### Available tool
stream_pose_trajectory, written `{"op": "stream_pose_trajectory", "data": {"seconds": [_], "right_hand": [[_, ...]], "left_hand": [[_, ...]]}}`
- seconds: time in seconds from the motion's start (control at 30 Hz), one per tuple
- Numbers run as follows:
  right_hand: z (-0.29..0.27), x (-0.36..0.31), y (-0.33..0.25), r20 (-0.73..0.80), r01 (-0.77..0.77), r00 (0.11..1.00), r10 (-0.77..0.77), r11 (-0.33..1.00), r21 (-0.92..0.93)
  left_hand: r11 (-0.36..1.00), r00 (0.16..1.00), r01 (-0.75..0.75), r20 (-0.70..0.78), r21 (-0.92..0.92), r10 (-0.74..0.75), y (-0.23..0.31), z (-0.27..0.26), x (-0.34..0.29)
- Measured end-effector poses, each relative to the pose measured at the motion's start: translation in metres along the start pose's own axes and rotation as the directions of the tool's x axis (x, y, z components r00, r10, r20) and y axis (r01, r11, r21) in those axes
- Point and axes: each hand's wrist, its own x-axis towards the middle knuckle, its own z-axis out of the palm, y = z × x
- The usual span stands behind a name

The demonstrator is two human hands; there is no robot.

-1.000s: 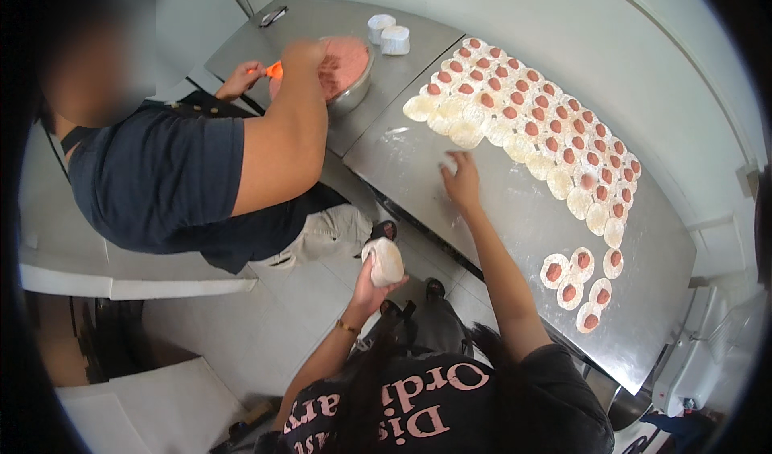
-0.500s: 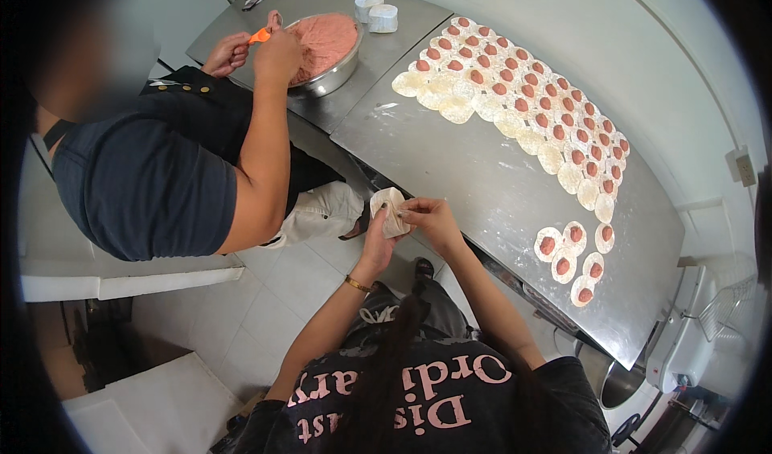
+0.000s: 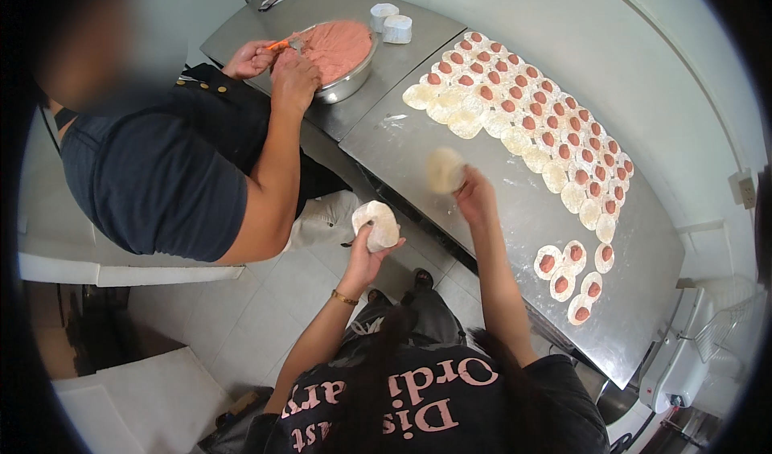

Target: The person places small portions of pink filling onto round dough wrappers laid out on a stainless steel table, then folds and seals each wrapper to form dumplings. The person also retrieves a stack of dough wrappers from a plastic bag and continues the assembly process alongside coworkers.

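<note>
A: Since half a second ago the hands have been drawn apart. A single round wrapper [image 3: 445, 169] has been lifted away by the right hand [image 3: 474, 197] and is now held out over the near edge of the steel surface [image 3: 498, 237], pinched at its rim by closed fingers. The stack of wrappers [image 3: 376, 225] is left in the left hand [image 3: 366, 257], over the tiled floor [image 3: 241, 325] and short of the surface.

B: Grip of the left hand?

A: Closed around the stack from below, thumb at its side (a thin gold bracelet [image 3: 345, 298] is noted on that wrist).

B: What is laid out on the surface?

A: Rows of filled wrappers [image 3: 547, 124], each with a dab of pink filling at its middle, are set in a long overlapping band toward the far right. Several plain wrappers [image 3: 450, 112] are seen at the band's near-left end. A small separate cluster of filled wrappers [image 3: 569, 281] lies well apart, nearer the right end.

B: And the other person?

A: A co-worker in a dark shirt [image 3: 153, 180] is stationed at the left. A metal bowl [image 3: 347, 86] of pink filling [image 3: 336, 45] is being worked there; an orange-handled tool [image 3: 280, 45] is held in one hand, the other is closed near the bowl's rim. Two white stacks of wrappers [image 3: 391, 23] stand just beyond the bowl.
</note>
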Motion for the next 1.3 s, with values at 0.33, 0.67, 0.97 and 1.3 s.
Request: {"op": "stream_pose_trajectory", "data": {"seconds": [0.33, 0.67, 0.97, 1.3], "right_hand": [[-0.051, 0.072, -0.036, 0.16, 0.113, 0.619, -0.769, -0.114, -0.987], [-0.077, 0.085, -0.008, 0.453, 0.203, 0.622, -0.639, -0.427, -0.881], [-0.036, 0.054, -0.01, 0.239, 0.142, 0.728, -0.643, -0.2, -0.97], [0.041, -0.081, 0.058, 0.264, 0.167, 0.96, 0.091, 0.571, -0.804]], "left_hand": [[1.0, 0.999, 0.003, -0.037, -0.007, -0.003, 0.001, -0.008, -0.022], [0.998, 0.998, 0.055, 0.004, 0.013, -0.055, -0.007, -0.008, -0.022], [0.997, 0.997, 0.076, 0.001, 0.022, -0.076, 0.001, 0.009, -0.014], [0.994, 1.0, 0.019, -0.008, 0.11, -0.018, -0.006, 0.016, 0.005]]}}
